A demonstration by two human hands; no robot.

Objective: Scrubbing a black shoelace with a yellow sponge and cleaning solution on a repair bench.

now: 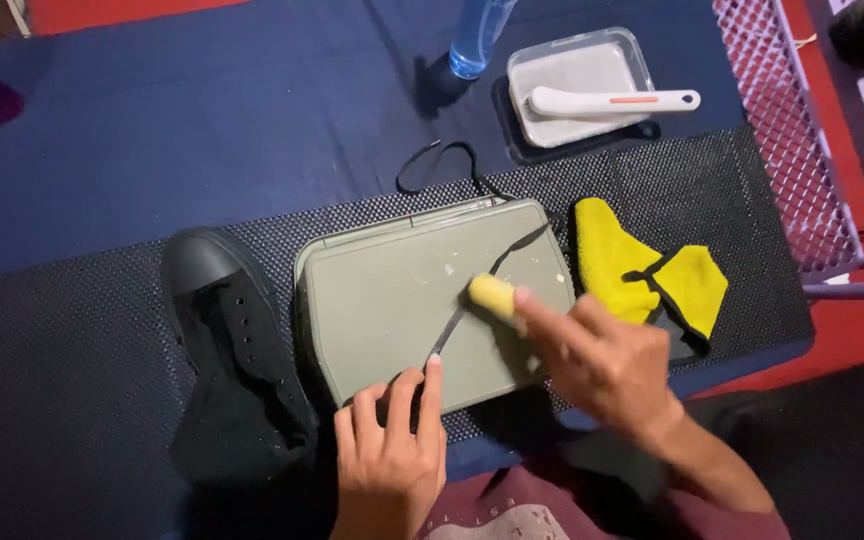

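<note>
Two hands at work over one upturned grey-green tray [392,300].

- Left hand [388,450]: fingers pressed down, pinning the near end of a black shoelace [472,298] flat on the tray; not clenched.
- Right hand [602,360]: closed around a small yellow sponge [491,293], pressed onto the lace just beyond the left fingertips.
- Shoelace: stretched diagonally across the tray, away from the left hand, far end trailing off the back edge. Judged light, limp and thin, likely slippery if damp; best held by pinning one end flat and keeping it taut.
- Sponge: judged soft and compressible; pinch hold at the rear suffices.
- Left of the left hand: black canvas sneaker [232,350], laces out, on its side.
- Right of the right hand: yellow cloth with dark edging [642,275], crumpled.
- Well beyond both hands: clear tub [577,62] with a white-handled brush [612,100] laid across it; blue spray bottle [480,35].
- Under everything: black mesh mat [72,350].
</note>
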